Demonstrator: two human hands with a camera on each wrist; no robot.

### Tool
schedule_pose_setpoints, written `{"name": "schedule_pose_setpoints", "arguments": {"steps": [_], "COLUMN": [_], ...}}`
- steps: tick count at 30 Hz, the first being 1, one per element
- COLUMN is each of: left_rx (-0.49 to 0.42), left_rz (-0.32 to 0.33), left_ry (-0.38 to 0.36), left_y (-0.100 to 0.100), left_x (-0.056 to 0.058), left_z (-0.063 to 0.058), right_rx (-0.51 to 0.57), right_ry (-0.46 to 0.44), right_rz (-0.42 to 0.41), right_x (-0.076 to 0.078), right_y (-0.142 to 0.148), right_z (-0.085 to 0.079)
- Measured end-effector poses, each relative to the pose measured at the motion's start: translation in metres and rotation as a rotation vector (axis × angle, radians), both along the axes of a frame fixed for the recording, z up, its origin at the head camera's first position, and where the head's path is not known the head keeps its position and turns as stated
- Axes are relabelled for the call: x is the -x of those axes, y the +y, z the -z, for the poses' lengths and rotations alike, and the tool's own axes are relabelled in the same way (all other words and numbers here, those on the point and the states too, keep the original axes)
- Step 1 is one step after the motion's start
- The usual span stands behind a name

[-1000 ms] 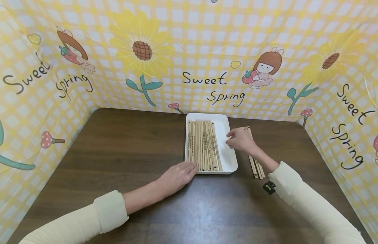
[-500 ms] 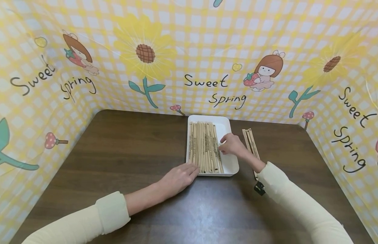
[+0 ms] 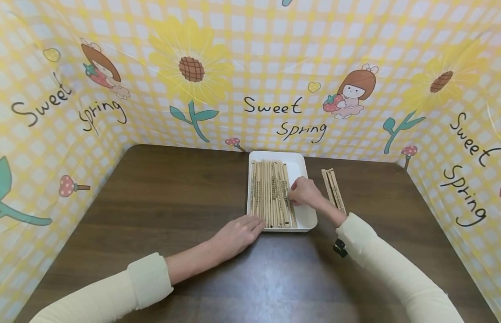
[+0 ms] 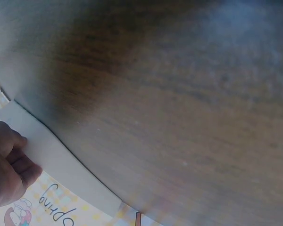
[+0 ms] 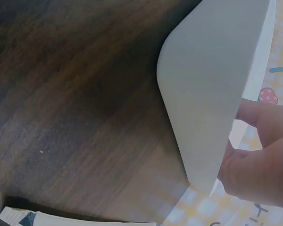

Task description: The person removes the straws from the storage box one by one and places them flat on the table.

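A white rectangular tray (image 3: pixel 301 223) holds a row of thin, tan paper-wrapped sticks (image 3: pixel 270 193) with dark print. My left hand (image 3: pixel 236 233) grips the tray's near left corner, its fingers over the rim and the ends of some sticks. In the left wrist view the left hand (image 4: pixel 9 165) shows curled fingers against the tray wall (image 4: pixel 61 155). My right hand (image 3: pixel 306 193) reaches inside the tray and pinches at the rightmost sticks with curled fingers. The tray wall (image 5: pixel 207 84) hides the tips of the right hand (image 5: pixel 259 155) in the right wrist view.
A few more paper-wrapped sticks (image 3: pixel 332 186) lie on the brown wooden table (image 3: pixel 173 188) right of the tray, partly under the right forearm. One stick end (image 5: pixel 19 216) shows in the right wrist view. A yellow checked cloth (image 3: pixel 274 67) surrounds the table's back and sides.
My right hand has moved left from beside the loose sticks into the tray, its fingers drawing together at the rightmost sticks. My left hand stays at the tray's corner.
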State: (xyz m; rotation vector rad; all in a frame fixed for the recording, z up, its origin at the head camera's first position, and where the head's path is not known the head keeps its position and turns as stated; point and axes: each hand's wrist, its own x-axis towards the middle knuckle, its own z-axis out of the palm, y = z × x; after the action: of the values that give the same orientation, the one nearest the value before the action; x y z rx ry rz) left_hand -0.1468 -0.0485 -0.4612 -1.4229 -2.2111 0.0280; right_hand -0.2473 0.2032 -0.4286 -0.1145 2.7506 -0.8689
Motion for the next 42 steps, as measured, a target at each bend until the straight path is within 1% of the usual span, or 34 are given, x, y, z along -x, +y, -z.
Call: {"name": "schedule_pose_setpoints", "arguments": {"steps": [9, 18, 24, 28, 35, 38, 42], "left_rx": [0.005, -0.002, -0.004, -0.013, -0.014, -0.007, -0.001], "left_rz": [-0.003, 0.0, 0.002, 0.008, 0.004, 0.005, -0.001], "left_ry": [-0.002, -0.018, -0.012, -0.011, -0.015, -0.008, -0.017], "left_y": [0.0, 0.0, 0.0, 0.0, 0.0, 0.0, 0.0], "left_x": [-0.001, 0.0, 0.0, 0.0, 0.001, 0.001, 0.0], "left_z": [-0.002, -0.003, -0.002, -0.002, -0.002, 0.0, -0.001], "right_rx": [-0.017, -0.019, -0.064, -0.079, -0.065, -0.042, -0.017], "right_ry": [0.009, 0.008, 0.029, 0.036, 0.038, 0.019, 0.008], "right_rz": [-0.024, -0.006, -0.019, -0.02, -0.001, 0.016, 0.039], "right_x": [-0.001, -0.001, 0.0, -0.001, -0.001, -0.002, -0.003], "right_y": [-0.006, -0.008, -0.011, -0.013, -0.011, -0.009, -0.007], "right_z": [0.001, 0.0, 0.0, -0.001, -0.002, -0.006, -0.015]}}
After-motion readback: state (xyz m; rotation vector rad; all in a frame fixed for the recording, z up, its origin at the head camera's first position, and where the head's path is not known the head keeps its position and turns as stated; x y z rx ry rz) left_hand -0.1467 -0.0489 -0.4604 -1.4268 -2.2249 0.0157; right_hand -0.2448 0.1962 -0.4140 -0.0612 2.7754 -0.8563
